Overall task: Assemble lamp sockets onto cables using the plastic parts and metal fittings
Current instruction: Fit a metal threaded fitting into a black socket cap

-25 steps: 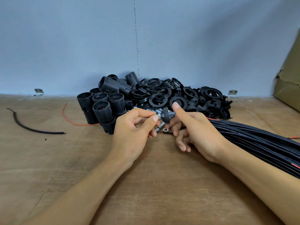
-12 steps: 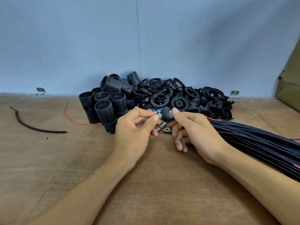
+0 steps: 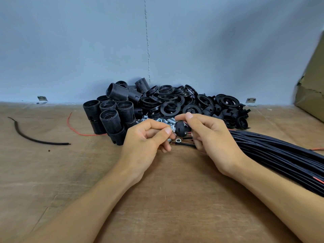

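Right hand (image 3: 210, 137) pinches the black socket cap (image 3: 181, 128) between thumb and forefinger, clear of the desk (image 3: 166, 199). That lets the left hand (image 3: 145, 139) pinch a metal fitting (image 3: 172, 128) against it. Probably a threaded nipple, too small to confirm. The cable end (image 3: 187, 145) lies just below, in reach. Socket bodies (image 3: 112, 116), rings (image 3: 171, 107) and loose fittings (image 3: 157, 120) are piled just behind. The cable bundle (image 3: 280, 155) feeds in from the right.

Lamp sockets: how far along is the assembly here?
No finished socket is visible. In hand: the right hand holds a black cap, the left hand pinches a metal fitting at it. Left: heaped socket barrels, rings and the cable bundle.
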`<control>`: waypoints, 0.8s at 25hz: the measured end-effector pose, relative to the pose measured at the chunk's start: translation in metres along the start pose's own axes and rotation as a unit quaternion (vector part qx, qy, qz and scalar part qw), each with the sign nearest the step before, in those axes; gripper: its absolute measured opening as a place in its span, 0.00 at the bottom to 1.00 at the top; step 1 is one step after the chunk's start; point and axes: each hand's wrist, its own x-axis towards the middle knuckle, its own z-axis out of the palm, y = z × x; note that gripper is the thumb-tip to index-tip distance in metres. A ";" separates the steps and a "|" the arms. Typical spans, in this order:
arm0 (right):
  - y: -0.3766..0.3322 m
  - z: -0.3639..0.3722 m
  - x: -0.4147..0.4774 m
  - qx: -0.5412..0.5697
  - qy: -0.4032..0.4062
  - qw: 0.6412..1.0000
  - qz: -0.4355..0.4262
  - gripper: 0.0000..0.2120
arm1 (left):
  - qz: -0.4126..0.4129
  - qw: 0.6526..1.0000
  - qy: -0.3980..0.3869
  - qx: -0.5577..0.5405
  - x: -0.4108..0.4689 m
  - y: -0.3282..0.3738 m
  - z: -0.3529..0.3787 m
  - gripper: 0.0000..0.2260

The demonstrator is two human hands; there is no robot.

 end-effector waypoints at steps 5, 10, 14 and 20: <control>0.002 -0.001 0.001 0.000 -0.013 0.999 0.049 0.35 | -0.023 0.996 0.014 -0.086 -0.001 0.002 0.005 0.04; 0.005 0.000 -0.003 -0.004 -0.039 0.999 -0.015 0.20 | -0.029 0.997 0.051 -0.041 0.003 -0.003 0.001 0.03; 0.006 -0.002 0.000 -0.015 -0.027 0.999 -0.009 0.14 | -0.034 0.999 0.005 -0.013 0.000 -0.004 0.002 0.05; 0.007 0.000 0.000 -0.080 -0.030 0.996 0.018 0.29 | -0.057 0.993 0.011 -0.098 0.000 0.000 0.003 0.03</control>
